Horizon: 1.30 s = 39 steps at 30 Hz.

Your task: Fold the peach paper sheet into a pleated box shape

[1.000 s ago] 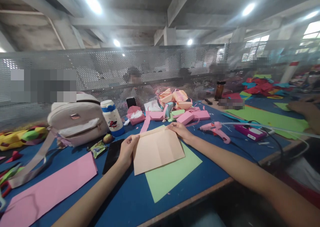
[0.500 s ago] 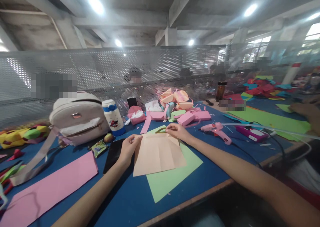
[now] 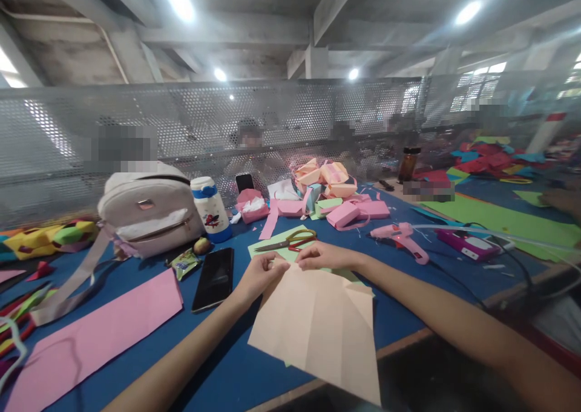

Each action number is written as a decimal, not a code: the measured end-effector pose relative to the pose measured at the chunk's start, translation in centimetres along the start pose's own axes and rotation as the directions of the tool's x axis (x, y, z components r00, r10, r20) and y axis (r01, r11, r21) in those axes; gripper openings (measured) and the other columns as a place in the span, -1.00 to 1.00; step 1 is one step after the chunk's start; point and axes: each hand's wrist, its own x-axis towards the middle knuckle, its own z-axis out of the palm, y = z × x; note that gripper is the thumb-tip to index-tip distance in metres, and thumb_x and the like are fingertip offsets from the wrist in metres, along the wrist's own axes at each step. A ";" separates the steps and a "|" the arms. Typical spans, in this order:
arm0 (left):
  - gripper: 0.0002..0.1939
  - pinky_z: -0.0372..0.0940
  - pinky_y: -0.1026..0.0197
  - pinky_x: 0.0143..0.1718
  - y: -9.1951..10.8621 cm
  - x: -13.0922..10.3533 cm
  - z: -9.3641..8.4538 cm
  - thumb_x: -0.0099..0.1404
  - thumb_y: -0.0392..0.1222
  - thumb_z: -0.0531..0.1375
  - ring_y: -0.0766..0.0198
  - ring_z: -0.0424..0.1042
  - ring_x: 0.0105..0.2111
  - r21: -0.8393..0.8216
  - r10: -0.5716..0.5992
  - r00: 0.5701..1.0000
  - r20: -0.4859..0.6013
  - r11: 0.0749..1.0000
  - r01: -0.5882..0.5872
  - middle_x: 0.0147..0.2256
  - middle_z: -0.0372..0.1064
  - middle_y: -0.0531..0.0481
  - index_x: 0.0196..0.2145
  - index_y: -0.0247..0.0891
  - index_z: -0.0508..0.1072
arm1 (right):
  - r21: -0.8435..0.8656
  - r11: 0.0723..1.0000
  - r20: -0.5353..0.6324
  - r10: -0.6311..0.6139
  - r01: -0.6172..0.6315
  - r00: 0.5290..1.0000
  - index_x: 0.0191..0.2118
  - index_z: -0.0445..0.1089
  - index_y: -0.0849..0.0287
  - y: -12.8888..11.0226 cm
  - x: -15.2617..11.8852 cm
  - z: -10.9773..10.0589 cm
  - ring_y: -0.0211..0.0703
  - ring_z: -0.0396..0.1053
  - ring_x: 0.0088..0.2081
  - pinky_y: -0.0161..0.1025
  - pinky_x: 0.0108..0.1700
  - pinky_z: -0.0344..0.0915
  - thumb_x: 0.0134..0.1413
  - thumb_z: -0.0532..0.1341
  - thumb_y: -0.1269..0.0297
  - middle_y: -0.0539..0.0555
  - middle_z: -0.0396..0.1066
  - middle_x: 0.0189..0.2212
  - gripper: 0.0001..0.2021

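Both hands pinch a creased, peach-coloured sheet of paper (image 3: pixel 318 324) along its far edge. My left hand (image 3: pixel 262 274) is closed on the upper left corner, and my right hand (image 3: pixel 327 256) grips close beside it, fingertips nearly meeting. The sheet slants down toward me, its near corner hanging over the table edge. Just beyond my fingers lie scissors (image 3: pixel 287 242) with yellow-green and red handles, resting on light green paper (image 3: pixel 263 247) that is mostly hidden under the peach sheet. A black phone (image 3: pixel 213 279) lies left of my left hand.
On the left are pink paper (image 3: pixel 104 333), a backpack (image 3: pixel 147 212) and a bottle (image 3: pixel 211 209). Folded paper pieces (image 3: pixel 327 179) pile up at the back. A pink glue gun (image 3: pixel 402 238) with its cord and a purple power strip (image 3: pixel 467 244) lie right. A perforated partition (image 3: pixel 281 109) stands behind.
My hands have come together along the sheet's far edge. The peach sheet has turned and moved toward me and to the right, uncovering the scissors and more of the phone.
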 end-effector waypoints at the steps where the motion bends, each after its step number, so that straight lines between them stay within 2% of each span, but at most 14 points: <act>1: -0.62 0.00 0.37 -0.64 0.0 -0.1 0.2 -0.04 0.07 0.37 0.41 0.18 -0.68 0.013 0.004 1.000 0.012 1.000 -0.004 -0.68 0.24 0.14 -0.53 -0.31 0.42 | 0.007 1.000 0.006 0.008 -0.008 1.000 -0.34 0.47 0.25 0.2 0.1 0.2 -0.30 0.19 -0.46 -0.36 -0.44 0.06 0.03 0.31 -0.05 -0.05 0.29 -0.51 -0.62; 5: -0.64 -0.13 0.40 -0.68 -0.2 -0.5 0.5 0.07 0.05 0.33 0.46 0.06 -0.74 0.033 0.004 0.999 0.034 0.999 -0.005 -0.73 0.08 0.25 -0.35 -0.29 0.43 | 0.042 0.999 -0.040 0.026 -0.024 0.999 -0.34 0.45 0.24 1.2 0.6 1.2 -0.32 0.14 -0.52 -0.36 -0.48 0.02 -0.01 0.33 -0.05 -0.09 0.23 -0.57 -0.62; 7: -0.57 -0.03 0.40 -0.67 -0.2 -0.5 0.4 0.07 0.04 0.33 0.41 0.18 -0.71 0.033 -0.010 0.999 0.037 0.999 0.009 -0.68 0.20 0.23 -0.19 -0.26 0.41 | 0.057 0.998 -0.106 0.018 -0.012 0.994 -0.36 0.44 0.23 1.5 0.8 1.3 -0.30 0.19 -0.48 -0.35 -0.43 0.07 -0.03 0.34 -0.03 -0.06 0.28 -0.54 -0.63; 10: -0.43 0.26 0.30 -0.55 -0.2 -0.1 -0.2 -0.03 -0.02 0.38 0.22 0.46 -0.52 0.040 -0.049 0.996 0.070 0.998 0.047 -0.45 0.47 0.03 -0.09 -0.28 0.38 | 0.068 0.998 -0.242 0.012 0.004 0.970 -0.37 0.42 0.23 2.0 1.0 0.6 -0.22 0.30 -0.40 -0.30 -0.32 0.16 -0.07 0.35 -0.01 0.00 0.39 -0.45 -0.64; 14: -0.55 0.38 0.17 -0.37 0.0 0.6 -1.3 -0.16 -0.11 0.40 0.05 0.52 -0.36 0.080 -0.054 0.994 0.090 0.996 0.047 -0.37 0.54 -0.08 -0.27 -0.33 0.50 | 0.082 0.997 -0.377 0.024 0.008 0.926 -0.40 0.40 0.23 2.7 1.4 -0.5 -0.21 0.32 -0.39 -0.29 -0.31 0.17 -0.13 0.37 0.01 0.01 0.40 -0.46 -0.65; 17: -0.68 0.35 0.17 -0.31 0.2 0.9 -2.1 -0.22 -0.20 0.41 0.03 0.49 -0.31 0.133 0.005 1.000 -0.005 0.991 -0.005 -0.41 0.53 -0.02 -0.41 -0.30 0.55 | 0.111 0.994 -0.408 0.033 0.014 0.912 -0.39 0.42 0.24 3.1 1.5 -0.6 -0.22 0.33 -0.38 -0.30 -0.31 0.19 -0.17 0.39 0.04 0.01 0.42 -0.44 -0.66; 19: -0.69 0.33 0.20 -0.29 0.3 1.0 -2.6 -0.24 -0.24 0.42 0.02 0.46 -0.25 0.141 0.051 0.993 -0.104 0.989 -0.037 -0.39 0.52 0.00 -0.43 -0.27 0.55 | 0.140 0.990 -0.421 0.047 0.014 0.906 -0.35 0.43 0.23 3.3 1.5 -0.5 -0.22 0.34 -0.40 -0.30 -0.34 0.21 -0.17 0.39 0.05 0.02 0.43 -0.43 -0.65; 22: -0.60 0.33 0.23 -0.32 0.1 1.1 -3.0 -0.22 -0.18 0.44 0.04 0.47 -0.25 0.074 0.068 0.968 -0.242 0.996 -0.052 -0.37 0.51 0.00 -0.34 -0.26 0.53 | 0.189 0.982 -0.455 0.066 0.024 0.888 -0.28 0.43 0.21 3.5 1.6 -0.5 -0.22 0.37 -0.41 -0.30 -0.36 0.25 -0.17 0.39 0.05 0.04 0.47 -0.39 -0.63; 24: -0.49 0.33 0.24 -0.39 -0.1 1.1 -3.0 -0.19 -0.09 0.44 0.09 0.49 -0.32 -0.015 0.040 0.957 -0.288 0.999 -0.046 -0.37 0.51 -0.01 -0.24 -0.28 0.50 | 0.214 0.976 -0.492 0.069 0.043 0.868 -0.26 0.42 0.19 3.7 1.6 -0.7 -0.19 0.41 -0.36 -0.27 -0.32 0.29 -0.17 0.39 0.06 0.06 0.49 -0.34 -0.62; 27: -0.38 0.37 0.23 -0.39 -0.1 0.8 -2.5 -0.15 0.04 0.45 0.12 0.52 -0.35 -0.166 -0.016 0.963 -0.270 0.986 -0.030 -0.33 0.54 -0.07 -0.15 -0.30 0.47 | 0.235 0.969 -0.554 0.070 0.075 0.830 -0.25 0.42 0.18 3.8 1.7 -1.1 -0.14 0.44 -0.27 -0.23 -0.21 0.33 -0.20 0.40 0.07 0.07 0.50 -0.29 -0.61; 30: -0.39 0.41 0.20 -0.32 -0.1 0.4 -1.7 -0.14 0.12 0.45 0.14 0.52 -0.33 -0.278 -0.052 0.976 -0.211 0.961 -0.009 -0.30 0.54 -0.13 -0.21 -0.33 0.48 | 0.238 0.966 -0.601 0.066 0.100 0.796 -0.22 0.42 0.16 3.7 1.7 -1.2 -0.10 0.45 -0.22 -0.19 -0.13 0.33 -0.20 0.39 0.08 0.07 0.49 -0.27 -0.60; 33: -0.46 0.38 0.23 -0.38 -0.3 0.2 -1.1 -0.14 0.19 0.44 0.21 0.47 -0.44 -0.331 -0.075 0.979 -0.188 0.944 0.008 -0.47 0.47 -0.06 -0.42 -0.32 0.44 | 0.229 0.966 -0.631 0.056 0.117 0.774 -0.23 0.43 0.16 3.5 1.6 -1.2 -0.07 0.44 -0.19 -0.16 -0.08 0.32 -0.20 0.38 0.09 0.06 0.50 -0.27 -0.63; 36: -0.46 0.26 0.31 -0.55 -0.7 0.2 -1.0 -0.12 0.20 0.44 0.38 0.27 -0.63 -0.334 -0.089 0.975 -0.205 0.942 0.016 -0.68 0.20 0.16 -0.60 -0.25 0.28 | 0.223 0.966 -0.650 0.046 0.132 0.759 -0.25 0.44 0.16 3.2 1.6 -1.1 -0.05 0.44 -0.17 -0.15 -0.06 0.31 -0.20 0.38 0.10 0.06 0.51 -0.26 -0.65; 39: -0.48 0.18 0.34 -0.59 -1.1 0.3 -1.1 0.09 0.11 0.38 0.46 0.11 -0.69 -0.306 -0.083 0.972 -0.221 0.952 0.011 -0.70 0.02 0.27 -0.63 -0.23 0.18 | 0.230 0.962 -0.649 0.039 0.146 0.760 -0.25 0.45 0.15 3.0 1.5 -1.1 -0.04 0.44 -0.16 -0.14 -0.05 0.31 -0.19 0.38 0.09 0.07 0.51 -0.24 -0.65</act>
